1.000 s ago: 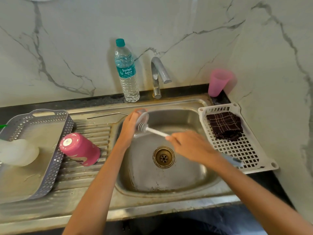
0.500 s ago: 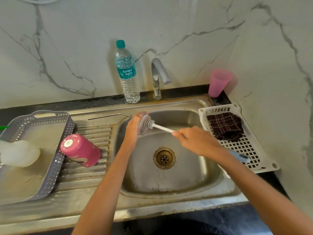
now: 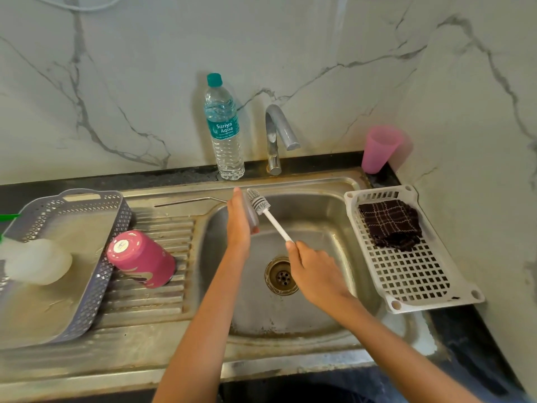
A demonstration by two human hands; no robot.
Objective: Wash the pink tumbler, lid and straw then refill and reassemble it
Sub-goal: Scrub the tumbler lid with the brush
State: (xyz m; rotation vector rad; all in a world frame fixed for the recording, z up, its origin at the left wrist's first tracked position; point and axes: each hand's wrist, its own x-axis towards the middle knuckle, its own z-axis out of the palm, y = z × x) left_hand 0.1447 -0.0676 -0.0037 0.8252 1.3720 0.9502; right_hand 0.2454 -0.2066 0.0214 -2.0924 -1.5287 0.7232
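Steeper now, the brush (image 3: 266, 212), gripped by the right hand (image 3: 313, 271), slants up-left to what seems the lid (image 3: 252, 216), edge-on at centre frame, clasped in the left hand (image 3: 238, 225); pink tumbler (image 3: 142, 258) lies centre-left.

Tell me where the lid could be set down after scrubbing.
Bare: near half of the white rack, in front of the dark cloth; drainboard nearer than the pink tumbler. Crowded: sink basin, under left hand, right hand and brush.
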